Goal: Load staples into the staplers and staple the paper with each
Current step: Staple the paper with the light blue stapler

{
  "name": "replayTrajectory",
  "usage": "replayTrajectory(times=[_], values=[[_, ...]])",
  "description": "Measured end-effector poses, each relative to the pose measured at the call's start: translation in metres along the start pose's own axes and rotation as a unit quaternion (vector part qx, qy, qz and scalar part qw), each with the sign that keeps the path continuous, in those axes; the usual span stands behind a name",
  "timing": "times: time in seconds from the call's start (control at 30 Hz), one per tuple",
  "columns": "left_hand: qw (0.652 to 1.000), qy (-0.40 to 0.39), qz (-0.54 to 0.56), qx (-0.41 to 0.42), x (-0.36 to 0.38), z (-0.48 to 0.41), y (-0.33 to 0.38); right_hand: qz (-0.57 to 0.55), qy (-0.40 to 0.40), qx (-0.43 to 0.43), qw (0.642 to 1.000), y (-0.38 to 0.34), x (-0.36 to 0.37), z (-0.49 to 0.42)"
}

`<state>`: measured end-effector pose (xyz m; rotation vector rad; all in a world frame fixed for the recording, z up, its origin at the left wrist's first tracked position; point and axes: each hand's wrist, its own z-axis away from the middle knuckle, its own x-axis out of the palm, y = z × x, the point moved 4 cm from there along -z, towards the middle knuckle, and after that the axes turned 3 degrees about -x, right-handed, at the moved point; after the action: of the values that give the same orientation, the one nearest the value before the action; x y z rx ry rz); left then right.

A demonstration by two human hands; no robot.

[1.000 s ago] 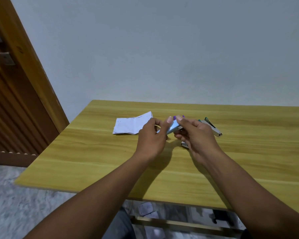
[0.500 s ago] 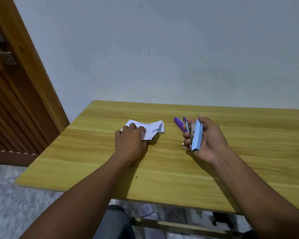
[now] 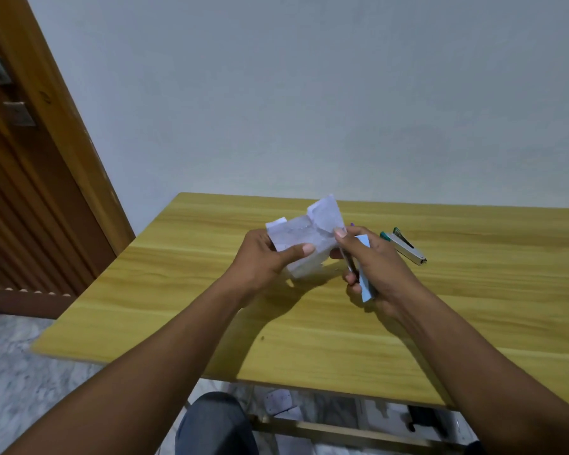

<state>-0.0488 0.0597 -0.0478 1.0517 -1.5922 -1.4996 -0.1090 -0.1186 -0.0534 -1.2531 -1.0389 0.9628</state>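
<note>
Head | left grip [image 3: 263, 257] pinches paper [image 3: 304, 241] | right grip [image 3: 372, 267] clasps blue stapler [image 3: 364, 277] — paper's edge touching it

Your table [image 3: 309, 339], yellow wood-grain top, one stapler [image 3: 406, 246] lying on it toward your far right, silver body, green end, set at an angle, well inside the edges

- Left hand [image 3: 263, 257] is gripping folded paper [image 3: 304, 239] above the surface [image 3: 457, 307].
- Right hand [image 3: 375, 267] is holding a light-blue stapler [image 3: 365, 284].
- Green stapler [image 3: 406, 246] is lying open nearby.
</note>
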Motion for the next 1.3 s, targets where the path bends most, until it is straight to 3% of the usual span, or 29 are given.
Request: replayTrajectory(times=[0.27,0.37,0.47,0.57,0.73,0.9,1.0,1.3], values=[[0.993,0.036,0.060,-0.090,0.010,0.004,-0.004,-0.068,0.037,-0.049,0.996,-0.006,-0.005,0.006],[0.973,0.015,0.166,-0.158,0.025,0.006,-0.012,-0.095,0.042,-0.074,0.992,-0.009,-0.003,0.008],[0.954,0.042,0.268,-0.129,0.030,0.005,-0.008,-0.099,0.042,-0.087,0.990,-0.012,-0.002,0.010],[0.965,0.083,0.237,-0.078,0.025,0.000,-0.001,-0.107,0.055,-0.082,0.989,-0.012,-0.005,0.009],[0.987,0.073,0.136,-0.035,0.019,-0.002,0.010,-0.125,0.051,-0.051,0.989,-0.014,-0.009,0.010],[0.970,0.060,0.228,-0.055,0.031,0.004,0.011,-0.131,0.081,-0.063,0.986,-0.016,-0.005,0.010],[0.970,0.049,0.229,-0.068,0.048,0.012,0.002,-0.129,0.097,-0.074,0.984,-0.017,-0.003,0.009],[0.971,0.098,0.206,-0.071,0.038,0.002,0.008,-0.087,-0.041,-0.017,0.995,-0.012,-0.007,0.014]])
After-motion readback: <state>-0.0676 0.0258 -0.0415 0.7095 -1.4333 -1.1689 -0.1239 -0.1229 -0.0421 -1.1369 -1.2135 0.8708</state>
